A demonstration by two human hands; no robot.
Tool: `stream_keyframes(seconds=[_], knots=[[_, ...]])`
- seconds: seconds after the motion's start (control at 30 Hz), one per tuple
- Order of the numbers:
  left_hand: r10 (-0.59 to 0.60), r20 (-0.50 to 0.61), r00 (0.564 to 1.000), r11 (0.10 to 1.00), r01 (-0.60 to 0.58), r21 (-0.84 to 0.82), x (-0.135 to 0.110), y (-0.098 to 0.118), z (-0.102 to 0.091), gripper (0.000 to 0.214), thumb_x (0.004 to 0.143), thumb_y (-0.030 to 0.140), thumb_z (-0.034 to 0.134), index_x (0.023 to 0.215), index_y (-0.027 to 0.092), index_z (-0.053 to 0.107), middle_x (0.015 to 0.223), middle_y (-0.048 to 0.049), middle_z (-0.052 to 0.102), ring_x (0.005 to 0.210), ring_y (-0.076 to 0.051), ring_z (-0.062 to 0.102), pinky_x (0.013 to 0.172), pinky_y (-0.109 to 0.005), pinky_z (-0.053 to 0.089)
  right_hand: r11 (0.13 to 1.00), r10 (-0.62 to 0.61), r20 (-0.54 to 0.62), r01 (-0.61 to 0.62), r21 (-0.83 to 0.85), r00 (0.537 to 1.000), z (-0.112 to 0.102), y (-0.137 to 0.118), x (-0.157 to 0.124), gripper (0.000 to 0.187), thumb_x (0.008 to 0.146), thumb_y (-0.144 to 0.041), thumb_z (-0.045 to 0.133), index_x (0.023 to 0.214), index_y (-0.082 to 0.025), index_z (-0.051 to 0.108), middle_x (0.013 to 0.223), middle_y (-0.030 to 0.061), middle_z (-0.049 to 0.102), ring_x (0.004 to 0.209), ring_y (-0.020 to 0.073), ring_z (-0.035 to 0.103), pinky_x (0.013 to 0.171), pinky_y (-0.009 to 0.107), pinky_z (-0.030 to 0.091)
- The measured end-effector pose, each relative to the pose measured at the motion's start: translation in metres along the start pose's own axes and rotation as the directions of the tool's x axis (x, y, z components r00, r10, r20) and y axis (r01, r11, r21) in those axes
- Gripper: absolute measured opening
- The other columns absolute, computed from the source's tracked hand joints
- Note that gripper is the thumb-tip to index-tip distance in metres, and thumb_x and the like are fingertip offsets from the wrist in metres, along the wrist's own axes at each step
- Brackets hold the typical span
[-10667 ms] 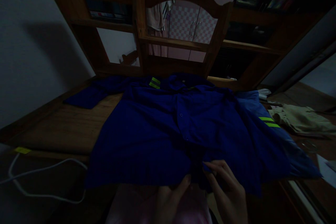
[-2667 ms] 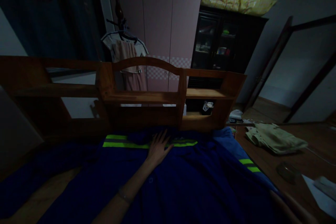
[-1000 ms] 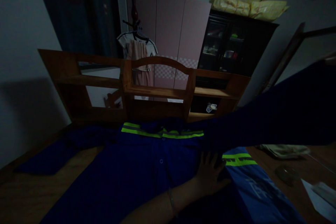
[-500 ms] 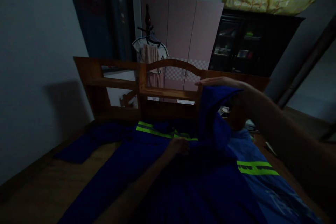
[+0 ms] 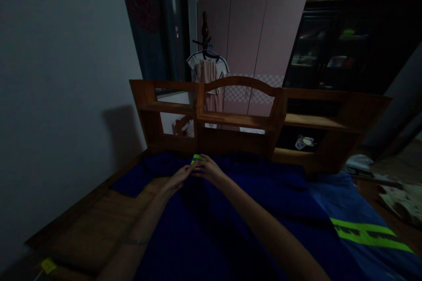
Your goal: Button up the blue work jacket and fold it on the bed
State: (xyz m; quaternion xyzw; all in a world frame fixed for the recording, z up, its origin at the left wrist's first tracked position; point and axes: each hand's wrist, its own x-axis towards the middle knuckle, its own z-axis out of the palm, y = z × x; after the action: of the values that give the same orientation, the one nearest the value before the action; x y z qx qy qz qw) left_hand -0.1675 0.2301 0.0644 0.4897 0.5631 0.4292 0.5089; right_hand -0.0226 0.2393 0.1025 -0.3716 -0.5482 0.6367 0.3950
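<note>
A dark blue work jacket (image 5: 211,232) with a yellow-green reflective band (image 5: 198,157) lies spread over the bed, its front folded over so only a short piece of the band shows. My left hand (image 5: 178,180) is at the jacket's left edge, fingers closed on the cloth. Right beside it, my right hand (image 5: 211,171) reaches across from the right, its fingers bent over the same edge by the band. The fingertips of both hands almost meet, and the dim light blurs their exact hold. A blue sleeve (image 5: 132,180) stretches out to the left.
A wooden headboard with shelves (image 5: 237,118) stands beyond the jacket. Lighter blue cloth with a yellow-green band (image 5: 365,232) lies at right. A white wall (image 5: 66,96) bounds the left side. Behind are a pink wardrobe (image 5: 244,35) and a clothes stand (image 5: 205,30).
My right hand has come down and left from a raised position, bringing the lifted blue cloth over. My left hand has shifted left along the jacket. The view has turned to the right.
</note>
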Motion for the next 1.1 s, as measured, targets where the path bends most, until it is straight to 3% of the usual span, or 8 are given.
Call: stream_keyframes(seconds=[0.1,0.2,0.37,0.47,0.67,0.83,0.97,1.1], knots=[[0.121,0.009,0.993,0.986,-0.121,0.118,-0.002,-0.01,-0.003,0.073,0.056,0.057,0.076,0.111,0.013,0.06,0.108,-0.0123,0.067,0.099,-0.027,0.062,0.085,-0.034,0.05,0.981,-0.14,-0.036,0.134,-0.139,0.989,-0.027,0.001,-0.038,0.05,0.078,-0.021,0.059,0.126,-0.026,0.045,0.133,0.0067,0.048,0.102,0.0198,0.06,0.085,0.04,0.052],[0.101,0.076,0.992,0.986,-0.11,0.126,-0.012,-0.018,-0.006,0.067,0.056,0.049,0.079,0.11,0.014,0.062,0.11,-0.0099,0.067,0.102,-0.027,0.062,0.088,-0.035,0.05,0.608,-0.443,0.106,0.385,-0.695,0.89,-0.073,-0.001,-0.098,0.064,0.08,-0.02,0.055,0.139,-0.03,0.035,0.145,0.006,0.035,0.123,0.0249,0.046,0.099,0.043,0.043],[-0.051,0.067,0.996,0.988,0.041,0.15,-0.026,-0.034,-0.006,0.055,0.054,0.045,0.08,0.097,0.012,0.068,0.1,-0.0092,0.07,0.093,-0.028,0.066,0.083,-0.036,0.053,-0.177,-0.384,0.181,0.12,-0.977,0.905,-0.163,0.014,-0.206,0.091,0.066,0.004,0.043,0.146,-0.033,0.021,0.154,0.0047,0.019,0.138,0.0283,0.024,0.109,0.053,0.028],[-0.053,0.014,0.999,0.996,0.052,0.077,-0.02,-0.043,-0.001,0.051,0.061,0.049,0.076,0.096,0.012,0.068,0.101,-0.0095,0.07,0.092,-0.027,0.067,0.083,-0.035,0.054,-0.383,-0.48,0.066,-0.141,-0.913,0.875,-0.209,0.025,-0.247,0.09,0.068,0.005,0.042,0.146,-0.033,0.02,0.154,0.0053,0.017,0.139,0.0309,0.02,0.108,0.06,0.023],[0.056,-0.175,0.983,0.997,-0.047,0.056,-0.001,-0.016,0.016,0.055,0.069,0.055,0.068,0.106,0.015,0.065,0.106,-0.0084,0.069,0.093,-0.024,0.066,0.085,-0.034,0.053,-0.406,-0.569,-0.056,-0.34,-0.849,0.82,-0.256,0.035,-0.268,0.07,0.083,-0.006,0.041,0.146,-0.029,0.024,0.123,0.0119,0.052,0.114,0.0283,0.05,0.096,0.05,0.04],[0.033,-0.209,0.977,0.994,-0.01,0.113,0.003,0.017,-0.008,0.062,0.063,0.062,0.068,0.101,0.013,0.067,0.093,-0.0072,0.072,0.081,-0.023,0.067,0.071,-0.029,0.055,-0.365,-0.517,-0.077,-0.301,-0.881,0.852,-0.275,0.031,-0.281,0.063,0.087,-0.007,0.036,0.147,-0.022,0.022,0.085,0.0072,0.055,0.075,0.0203,0.055,0.073,0.035,0.048],[0.187,-0.164,0.969,0.905,-0.105,0.412,0.012,0.0,-0.037,0.057,0.064,0.065,0.064,0.096,0.018,0.07,0.095,-0.0043,0.072,0.088,-0.026,0.065,0.079,-0.03,0.051,-0.374,-0.351,0.019,-0.121,-0.919,0.936,-0.276,0.035,-0.293,0.067,0.086,-0.006,0.037,0.148,-0.025,0.019,0.083,0.0045,0.056,0.068,0.017,0.055,0.065,0.031,0.047],[0.254,-0.04,0.966,0.719,-0.161,0.676,0.02,-0.037,-0.042,0.048,0.07,0.061,0.058,0.091,0.02,0.071,0.098,-0.0058,0.071,0.093,-0.029,0.064,0.083,-0.033,0.047,-0.262,-0.222,-0.012,-0.071,-0.962,0.975,-0.267,0.041,-0.295,0.069,0.081,-0.007,0.04,0.146,-0.028,0.026,0.091,0.0041,0.06,0.063,0.0142,0.058,0.058,0.026,0.045]])
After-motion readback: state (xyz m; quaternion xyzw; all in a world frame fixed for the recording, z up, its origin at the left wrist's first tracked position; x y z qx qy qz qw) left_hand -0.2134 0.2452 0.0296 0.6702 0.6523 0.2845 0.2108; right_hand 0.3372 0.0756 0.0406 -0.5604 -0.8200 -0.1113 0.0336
